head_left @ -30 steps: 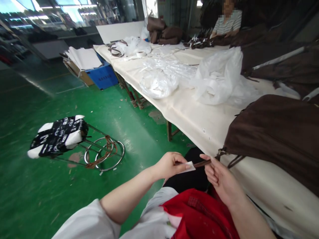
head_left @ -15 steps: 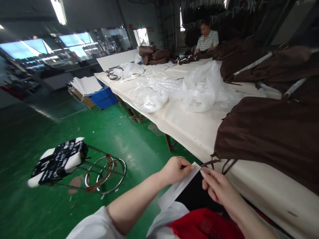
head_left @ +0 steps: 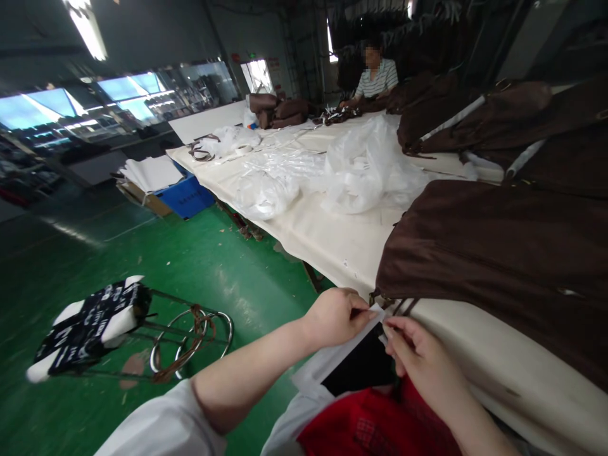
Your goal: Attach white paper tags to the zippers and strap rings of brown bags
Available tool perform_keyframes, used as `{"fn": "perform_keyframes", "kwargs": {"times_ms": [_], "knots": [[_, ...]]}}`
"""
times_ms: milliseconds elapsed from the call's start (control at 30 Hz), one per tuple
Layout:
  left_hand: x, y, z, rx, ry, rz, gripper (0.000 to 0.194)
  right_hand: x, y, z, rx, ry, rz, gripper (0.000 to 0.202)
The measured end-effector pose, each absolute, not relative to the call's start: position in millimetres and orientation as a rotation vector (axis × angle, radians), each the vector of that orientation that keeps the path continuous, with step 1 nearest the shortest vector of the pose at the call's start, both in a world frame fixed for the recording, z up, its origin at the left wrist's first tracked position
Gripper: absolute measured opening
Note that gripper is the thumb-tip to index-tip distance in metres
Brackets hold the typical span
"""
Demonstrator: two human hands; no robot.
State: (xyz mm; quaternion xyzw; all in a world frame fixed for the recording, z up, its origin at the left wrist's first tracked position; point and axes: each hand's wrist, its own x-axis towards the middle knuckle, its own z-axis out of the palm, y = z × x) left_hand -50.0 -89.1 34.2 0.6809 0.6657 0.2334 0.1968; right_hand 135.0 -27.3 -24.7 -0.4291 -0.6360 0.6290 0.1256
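Note:
My left hand [head_left: 337,316] is closed, its thumb and fingers pinching the upper end of a white strip [head_left: 327,362], paper-like or thin sheet, that hangs down toward my lap. Close beside it, my right hand [head_left: 415,348] pinches at the same end, with a small white bit showing under its fingertips. Just beyond my hands, a thin brown strap [head_left: 403,306] comes off the corner of a dark brown bag [head_left: 484,244] lying on the table. My fingers hide whether the strap's end is inside the strip.
The long cream-covered table [head_left: 327,237] carries clear plastic bags [head_left: 361,168] and more brown bags [head_left: 479,120]. A co-worker [head_left: 377,76] sits at its far end. On the green floor lies a tipped stool [head_left: 95,323]; a blue box [head_left: 187,193] stands farther back.
The view has turned slightly right, so surroundings shift left. My hands still pinch the strip; the right fingers have bent inward, and a white bit now shows under them.

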Motion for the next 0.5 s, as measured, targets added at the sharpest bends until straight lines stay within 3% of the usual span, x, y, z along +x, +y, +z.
{"fn": "perform_keyframes", "kwargs": {"times_ms": [167, 500], "knots": [[-40, -79, 33, 1.921, 1.911, 0.592, 0.028, 135, -24, -37, -1.205, -1.616, 1.834, 0.052], [-34, -68, 23, 1.762, 2.026, 0.619, 0.034, 128, -14, -45, -1.205, -1.695, 1.825, 0.042]]}}
